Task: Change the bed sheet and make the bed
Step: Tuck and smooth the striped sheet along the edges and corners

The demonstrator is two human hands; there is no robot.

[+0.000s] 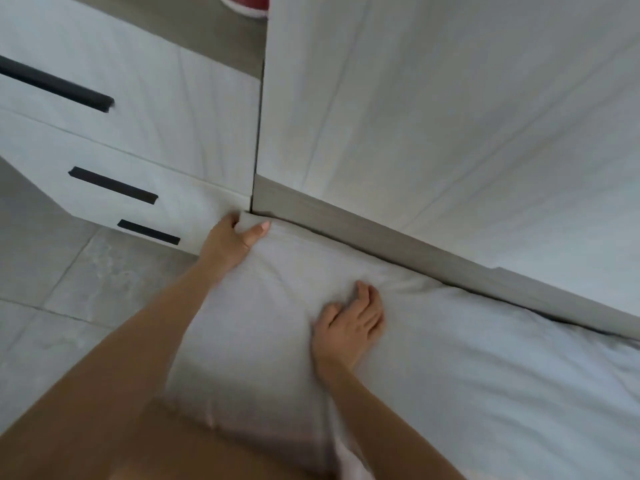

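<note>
A pale grey bed sheet [450, 368] covers the mattress across the lower right of the head view, wrinkled near its top corner. My left hand [230, 242] grips the sheet at the mattress corner, thumb on top and fingers curled down over the edge beside the drawer unit. My right hand [353, 320] lies flat on the sheet a little inward from the corner, fingers spread and pressing the fabric. The side of the mattress below my left hand is hidden.
A white headboard [450, 116] rises behind the mattress with a grey-brown ledge [381, 240] at its foot. A white drawer unit [114, 140] with black handles stands at the left, close to the corner. Grey floor tiles [52, 289] lie below it. A red object [246, 3] sits at the top edge.
</note>
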